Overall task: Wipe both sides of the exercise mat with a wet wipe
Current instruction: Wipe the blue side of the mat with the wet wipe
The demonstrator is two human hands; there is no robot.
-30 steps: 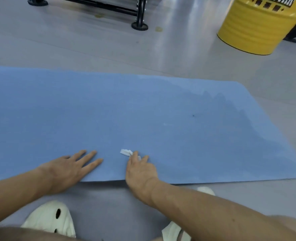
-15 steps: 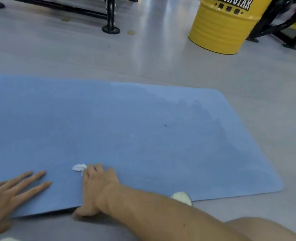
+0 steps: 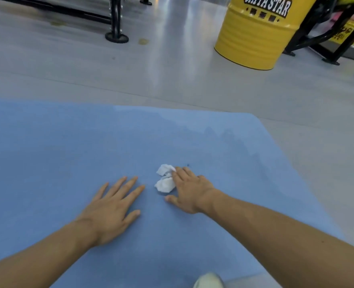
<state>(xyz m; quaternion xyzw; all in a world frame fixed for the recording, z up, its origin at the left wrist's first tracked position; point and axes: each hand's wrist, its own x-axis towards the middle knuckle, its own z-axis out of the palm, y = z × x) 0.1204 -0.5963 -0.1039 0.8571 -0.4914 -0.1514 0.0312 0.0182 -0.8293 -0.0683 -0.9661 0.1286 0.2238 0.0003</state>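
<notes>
Wiping the top side of the blue exercise mat.

The right hand presses the crumpled white wet wipe flat on the mat, its grip spread, not pinching. The left hand lies flat just beside it, fingers spread, holding the mat down. The mat lies on the gray floor. A darker patch near the right end looks wet, so I think the left part still needs wiping. Next comes a long push of the wipe to the left, and later a flip. The far edge and right corner are bare. The yellow drum stands well apart.
</notes>
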